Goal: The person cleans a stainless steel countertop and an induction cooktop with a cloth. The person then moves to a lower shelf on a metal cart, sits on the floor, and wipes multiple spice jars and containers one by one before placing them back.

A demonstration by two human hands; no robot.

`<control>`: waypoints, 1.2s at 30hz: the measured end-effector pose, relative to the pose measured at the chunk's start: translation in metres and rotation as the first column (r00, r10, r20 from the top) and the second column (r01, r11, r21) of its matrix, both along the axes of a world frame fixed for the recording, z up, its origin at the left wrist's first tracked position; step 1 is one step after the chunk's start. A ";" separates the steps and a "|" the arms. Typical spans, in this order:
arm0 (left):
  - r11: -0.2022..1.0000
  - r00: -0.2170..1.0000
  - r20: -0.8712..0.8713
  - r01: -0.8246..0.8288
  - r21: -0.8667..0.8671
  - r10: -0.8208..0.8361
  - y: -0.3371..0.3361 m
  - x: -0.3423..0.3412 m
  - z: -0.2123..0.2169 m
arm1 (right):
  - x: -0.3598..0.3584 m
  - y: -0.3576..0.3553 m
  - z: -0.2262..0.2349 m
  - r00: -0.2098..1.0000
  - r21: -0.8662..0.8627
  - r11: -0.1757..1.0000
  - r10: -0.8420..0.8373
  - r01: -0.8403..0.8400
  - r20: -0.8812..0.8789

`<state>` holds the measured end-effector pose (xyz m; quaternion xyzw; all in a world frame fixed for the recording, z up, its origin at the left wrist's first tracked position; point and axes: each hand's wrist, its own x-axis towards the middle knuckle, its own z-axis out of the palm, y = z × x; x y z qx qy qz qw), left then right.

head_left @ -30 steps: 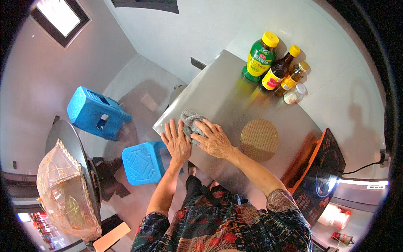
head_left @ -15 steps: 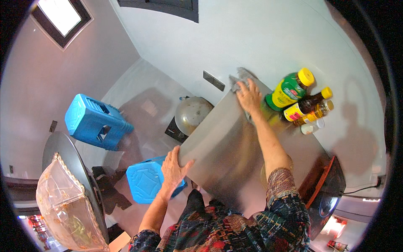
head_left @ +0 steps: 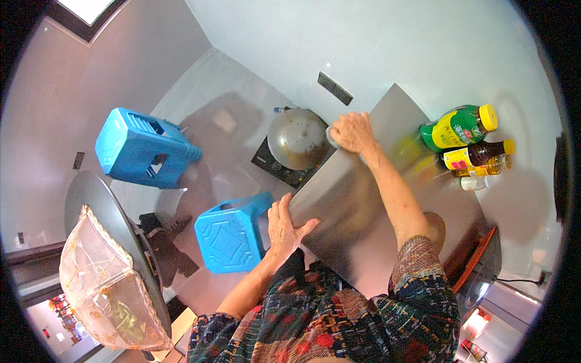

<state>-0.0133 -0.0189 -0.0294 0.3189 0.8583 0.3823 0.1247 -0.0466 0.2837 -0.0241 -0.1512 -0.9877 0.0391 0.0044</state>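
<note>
A steel-topped table [head_left: 345,209] stands in front of me, its surface shiny. My right hand [head_left: 354,133] is closed over a grey cloth [head_left: 331,138] at the table's far left edge; only a little of the cloth shows beside the fingers. Nearer to me, my left hand [head_left: 283,228] rests on the left edge with fingers and thumb spread, holding nothing. To the right of my right arm, against the wall, are a big green bottle with a yellow cap [head_left: 451,129], a dark sauce bottle [head_left: 475,156], a yellow oil bottle [head_left: 497,164] and a small white jar [head_left: 472,183].
Left of the table, a metal wok [head_left: 296,139] sits on a black cooker [head_left: 269,161]. Two blue plastic stools [head_left: 230,239] are on the left, one lying on its side [head_left: 136,148]. A lace food cover [head_left: 103,272] stands on a round table at far left.
My right hand has drawn the cloth from the table's far corner by the wall toward the left edge, and its fingers have closed. My left hand stays on the edge. The view has shifted.
</note>
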 end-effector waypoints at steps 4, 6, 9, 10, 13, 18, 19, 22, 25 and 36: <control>0.989 0.996 0.082 -0.050 0.136 0.039 -0.002 -0.002 -0.008 | 0.017 -0.071 -0.002 0.954 -0.001 0.989 0.142 -0.147 -0.266; 0.950 0.964 0.245 -0.169 0.261 0.104 -0.002 -0.003 -0.014 | 0.023 -0.110 0.005 0.926 -0.043 0.976 0.190 -0.215 -0.325; 0.707 0.524 0.848 -0.631 0.320 0.083 0.001 -0.008 -0.012 | 0.039 -0.167 0.004 0.893 -0.076 0.949 0.258 -0.305 -0.368; 0.621 0.322 0.946 -0.749 0.228 0.041 0.002 -0.017 -0.001 | 0.044 -0.188 0.012 0.849 -0.150 0.919 0.263 -0.365 -0.457; 0.591 0.333 0.943 -0.757 0.279 -0.018 -0.015 -0.033 -0.010 | 0.068 -0.231 0.011 0.881 -0.045 0.950 0.267 -0.308 -0.390; 0.874 0.835 0.502 -0.402 0.273 0.227 -0.031 -0.014 -0.026 | 0.131 -0.241 0.014 0.909 -0.069 0.984 0.124 -0.165 -0.397; 0.921 0.916 0.304 -0.332 0.205 0.262 -0.029 -0.003 -0.014 | 0.147 -0.241 0.014 0.919 -0.075 0.989 0.088 -0.127 -0.385; 0.977 0.983 -0.063 -0.162 0.136 0.172 -0.022 0.031 0.000 | 0.203 -0.236 0.022 0.921 -0.061 0.997 0.025 -0.052 -0.388; 0.994 0.961 -0.275 0.002 0.111 0.029 -0.015 0.068 0.001 | 0.265 -0.234 0.029 0.917 -0.045 0.999 -0.033 0.017 -0.397; 0.951 0.895 -0.361 0.303 0.060 -0.262 0.012 0.196 -0.002 | 0.497 -0.254 0.030 0.817 -0.031 0.884 -0.444 0.466 -0.367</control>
